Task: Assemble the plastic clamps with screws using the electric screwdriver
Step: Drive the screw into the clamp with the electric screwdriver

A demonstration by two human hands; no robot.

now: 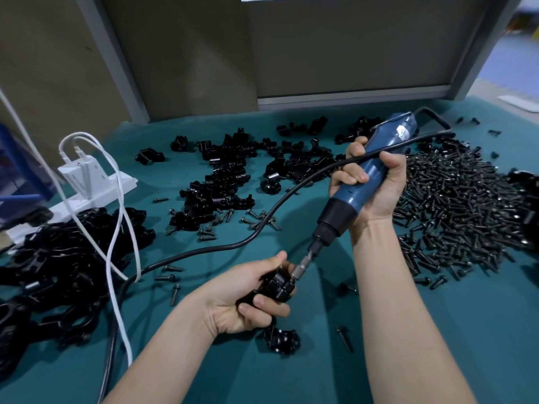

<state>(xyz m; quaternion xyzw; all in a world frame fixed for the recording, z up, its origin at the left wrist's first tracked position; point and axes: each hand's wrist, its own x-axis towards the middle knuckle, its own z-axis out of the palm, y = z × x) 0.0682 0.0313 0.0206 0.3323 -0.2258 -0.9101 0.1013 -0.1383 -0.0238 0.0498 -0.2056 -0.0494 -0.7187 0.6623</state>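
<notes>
Green mat (320,330) is used as bench | one clamp (277,285) is gripped in the left hand (245,298), tilted up, seemingly to meet the bit | one electric screwdriver (344,202) is clenched in the right hand (376,182), angled down onto it | one spare clamp piece (281,341) is laid by the wrist | screw heap (455,205) is kept within right reach, too many to count

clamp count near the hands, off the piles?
2. The held clamp is in the grip of the left hand, at the electric screwdriver tip; the loose clamp lies on the green mat just below that hand. The hand may hide more parts.
</notes>
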